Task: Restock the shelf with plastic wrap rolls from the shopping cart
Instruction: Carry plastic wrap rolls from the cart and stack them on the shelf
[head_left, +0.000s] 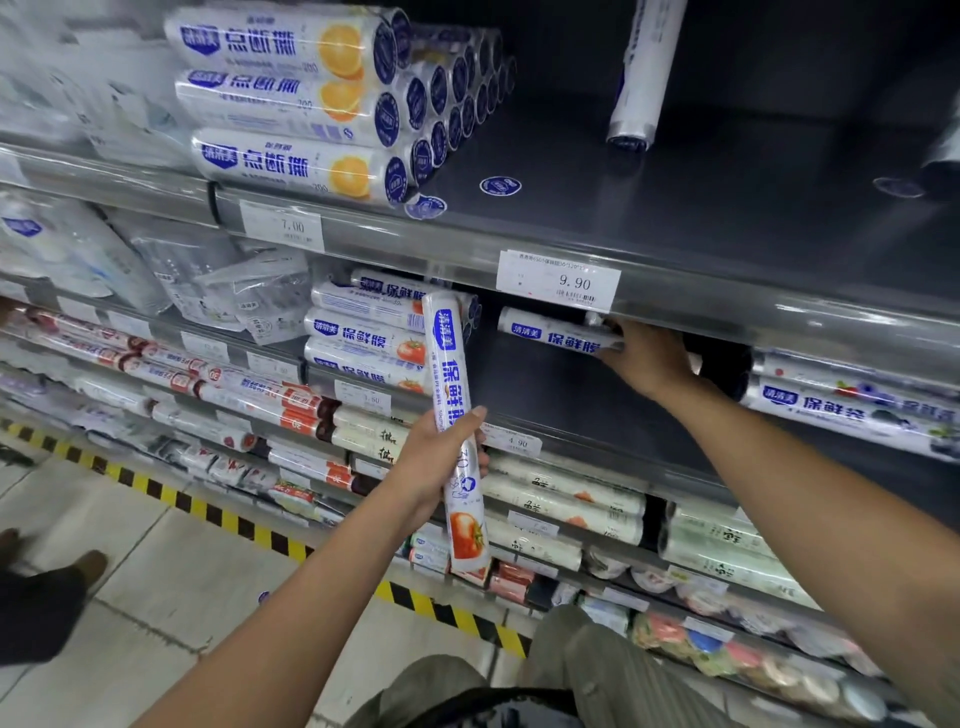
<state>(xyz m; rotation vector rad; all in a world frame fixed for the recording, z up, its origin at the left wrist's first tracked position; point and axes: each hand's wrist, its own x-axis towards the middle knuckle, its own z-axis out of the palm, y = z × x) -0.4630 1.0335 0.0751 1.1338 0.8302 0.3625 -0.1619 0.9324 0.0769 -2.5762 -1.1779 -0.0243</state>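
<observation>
Left grip (436, 462) is closed around the lower middle of a white cylindrical plastic-wrap roll with blue lettering and a tomato picture (451, 353), fingers wrapped over its front. It holds the roll nearly upright, a little tilted, in front of the shelving and clear of every shelf. Right grip (647, 358) reaches in under the upper shelf's edge and clasps the right end of a second white roll with the same blue lettering (550, 332). That roll lies on its side over the dark grey metal shelf (545, 395), in the open gap just right of a stack of matching tomato-print rolls (363, 338) and below a white price label reading 9.90 (558, 283). I cannot tell whether its weight is fully on the shelf. I judge these rolls light and stiff along their length, likely wound on a core. The shiny film sleeve looks slippery, though, and the round shape will want to roll on the smooth shelf. So I would take hold around the middle for carrying, where a roll balances, and at one end for steering it into the gap, squeezing only moderately so the wrap is not dented. Laid rolls should be nudged against the stack so they stay put. I cannot make out the shopping cart from the head view.
</observation>
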